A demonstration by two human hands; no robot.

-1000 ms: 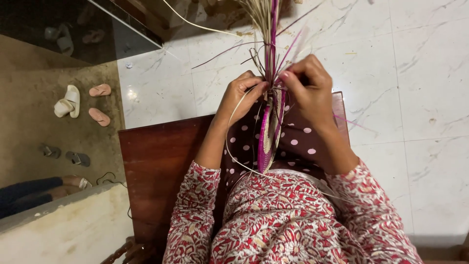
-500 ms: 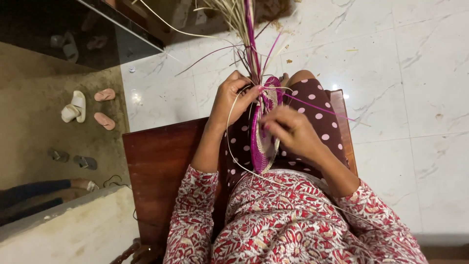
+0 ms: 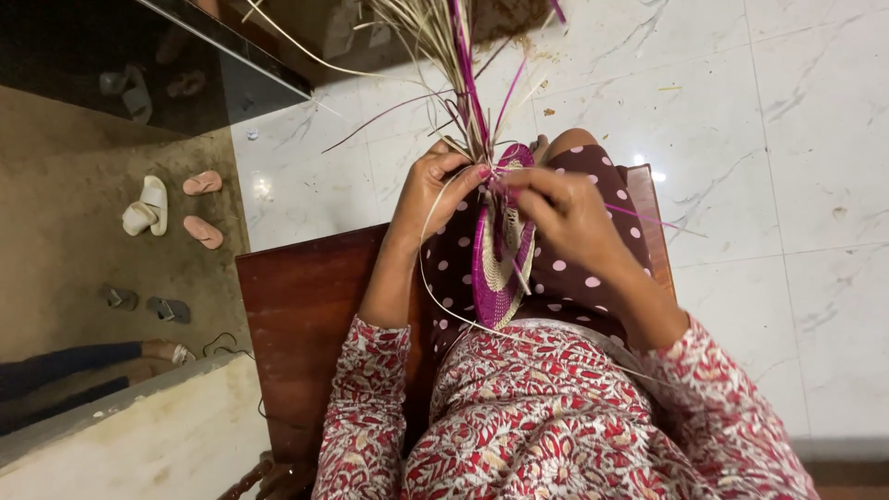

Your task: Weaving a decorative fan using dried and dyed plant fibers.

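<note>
Seated on a dark wooden bench (image 3: 296,306), knees out past its far edge, over white marble floor (image 3: 787,185). Woven disc (image 3: 500,250) (magenta rim, pale centre, flat coil seen nearly edge-on) held upright over the lap, on the brown polka-dot skirt (image 3: 574,268), roughly at the middle of the bench's far edge. Left hand (image 3: 435,190) closed on the disc's top edge from the left, thumb and fingertips pinching where the loose strands leave the weave. Right hand (image 3: 565,213) just right of the disc, fingers pinched together on a thin magenta strand (image 3: 648,218) at the top rim; strand runs off to the right over the skirt. Both hands nearly touching at the rim. Bundle of loose fibres (image 3: 454,56) (pale straw mixed with magenta) fanning up and away from the disc's top toward the upper edge of view. One long pale strand (image 3: 435,296) looping down from the left hand, around the disc's left side and across the lap. Red-and-cream patterned sleeves (image 3: 370,407) on both arms. Off the bench's left edge, on a tan mat: white sandals (image 3: 143,206) and pink slippers (image 3: 199,208), dark pair nearer. Another person's leg (image 3: 74,356) at the left edge of view, well apart.
</note>
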